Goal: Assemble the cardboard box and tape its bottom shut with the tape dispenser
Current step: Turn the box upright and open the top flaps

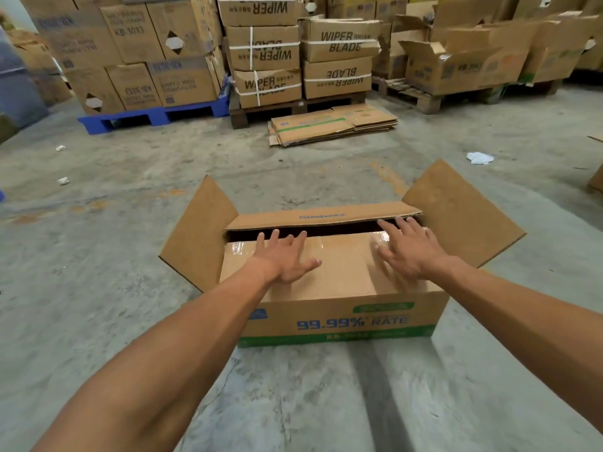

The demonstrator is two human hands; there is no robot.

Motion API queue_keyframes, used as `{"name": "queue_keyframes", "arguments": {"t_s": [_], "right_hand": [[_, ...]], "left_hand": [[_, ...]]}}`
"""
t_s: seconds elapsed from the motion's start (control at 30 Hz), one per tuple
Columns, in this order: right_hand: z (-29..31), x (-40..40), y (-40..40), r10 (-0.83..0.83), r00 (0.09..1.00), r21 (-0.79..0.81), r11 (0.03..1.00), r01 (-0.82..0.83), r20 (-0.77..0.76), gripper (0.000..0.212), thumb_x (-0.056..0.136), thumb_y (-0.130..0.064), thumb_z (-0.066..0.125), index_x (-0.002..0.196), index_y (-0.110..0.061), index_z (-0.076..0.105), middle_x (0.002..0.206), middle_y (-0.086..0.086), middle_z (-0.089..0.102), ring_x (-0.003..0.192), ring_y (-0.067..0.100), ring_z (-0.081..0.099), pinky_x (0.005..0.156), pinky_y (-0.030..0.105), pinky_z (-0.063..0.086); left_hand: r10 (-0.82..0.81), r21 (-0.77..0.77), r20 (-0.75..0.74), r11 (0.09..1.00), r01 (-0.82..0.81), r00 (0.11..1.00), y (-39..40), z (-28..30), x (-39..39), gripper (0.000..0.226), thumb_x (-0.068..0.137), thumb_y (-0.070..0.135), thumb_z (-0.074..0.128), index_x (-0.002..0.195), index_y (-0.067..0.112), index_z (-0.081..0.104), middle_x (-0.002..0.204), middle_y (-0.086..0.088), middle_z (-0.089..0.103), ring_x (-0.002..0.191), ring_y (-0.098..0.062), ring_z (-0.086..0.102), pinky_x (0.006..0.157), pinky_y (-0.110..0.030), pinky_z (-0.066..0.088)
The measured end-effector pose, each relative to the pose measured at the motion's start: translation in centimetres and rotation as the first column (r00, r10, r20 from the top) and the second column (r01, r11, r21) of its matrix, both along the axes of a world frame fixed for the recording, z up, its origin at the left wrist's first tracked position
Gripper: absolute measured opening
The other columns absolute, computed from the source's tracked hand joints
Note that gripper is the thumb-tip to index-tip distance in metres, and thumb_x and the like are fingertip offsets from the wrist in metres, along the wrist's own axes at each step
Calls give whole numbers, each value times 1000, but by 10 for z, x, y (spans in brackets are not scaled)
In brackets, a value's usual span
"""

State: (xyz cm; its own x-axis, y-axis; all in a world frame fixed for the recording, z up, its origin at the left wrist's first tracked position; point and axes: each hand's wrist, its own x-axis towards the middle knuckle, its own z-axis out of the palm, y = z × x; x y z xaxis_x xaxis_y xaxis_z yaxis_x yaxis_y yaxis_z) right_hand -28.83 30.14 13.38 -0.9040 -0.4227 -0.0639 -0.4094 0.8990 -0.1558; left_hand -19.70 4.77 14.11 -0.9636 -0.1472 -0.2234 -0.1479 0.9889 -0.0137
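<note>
Here, brown cardboard box (339, 308), side flaps splayed, hands (287, 256) flat

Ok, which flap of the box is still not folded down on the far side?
Start at the brown cardboard box printed "99.99% RATE" on the concrete floor. Past both hands lies its far long flap, hovering above a dark gap. It alone bears blue "Glodway" lettering; the plain side flaps stand splayed outward.
</note>
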Motion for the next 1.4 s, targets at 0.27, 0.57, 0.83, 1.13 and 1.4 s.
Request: {"name": "queue_keyframes", "arguments": {"t_s": [0.27, 0.57, 0.83, 1.13, 1.4], "right_hand": [[-10, 4, 7, -54, 987, 67, 996, 65, -148, 63, 94, -63, 16, 152, -39, 7, 164, 4, 3, 150, 28, -5, 111, 64, -6], [-17, 19, 57, -99, 990, 226, 967, 120, -104, 69, 93, -64, 9, 154, -33, 3, 164, 7, 4, 150, 27, -1, 110, 67, -13], [2, 16, 23, -70, 997, 73, 995, 71, -18, 66, 95, -62, 19, 153, -37, 1, 163, 6, 3, 150, 26, 0, 112, 66, -3], [12, -13, -33, 9, 1000, -68, 998, -11, -23, 56, 98, -50, 27, 151, -34, 21, 160, 10, 19, 146, 30, 17, 114, 59, 12], [58, -70, -89, 98, 946, 68, 990, -125, 310, 84, 76, -48, 75, 148, -31, 34, 151, 6, 41, 135, 31, 41, 109, 41, 36]], "left_hand": [[-23, -63, -146, 998, 14, 989, -12, -5, 0, 81, 92, 70, 29, 157, 27, 8, 160, -8, 26, 149, -34, 15, 118, -59, 4], [110, 36, -33, 993, -109, 993, -26, -54, 68, 75, 96, 66, 13, 156, 27, -9, 164, -5, -16, 150, -34, -12, 120, -56, -1], [178, 27, -126, 984, -176, 976, -43, -8, 17, 82, 91, 74, 22, 157, 28, 11, 165, -6, 14, 149, -39, 7, 118, -59, 9], [95, -134, -264, 982, -134, 960, -34, -9, 21, 87, 80, 82, 18, 141, 23, 40, 124, -14, 51, 115, -33, 46, 104, -48, 31], [-225, -152, -555, 974, 168, 801, -26, 9, 104, 70, 83, 73, 45, 122, 14, 48, 105, -6, 56, 91, -24, 54, 81, -40, 42]]}}
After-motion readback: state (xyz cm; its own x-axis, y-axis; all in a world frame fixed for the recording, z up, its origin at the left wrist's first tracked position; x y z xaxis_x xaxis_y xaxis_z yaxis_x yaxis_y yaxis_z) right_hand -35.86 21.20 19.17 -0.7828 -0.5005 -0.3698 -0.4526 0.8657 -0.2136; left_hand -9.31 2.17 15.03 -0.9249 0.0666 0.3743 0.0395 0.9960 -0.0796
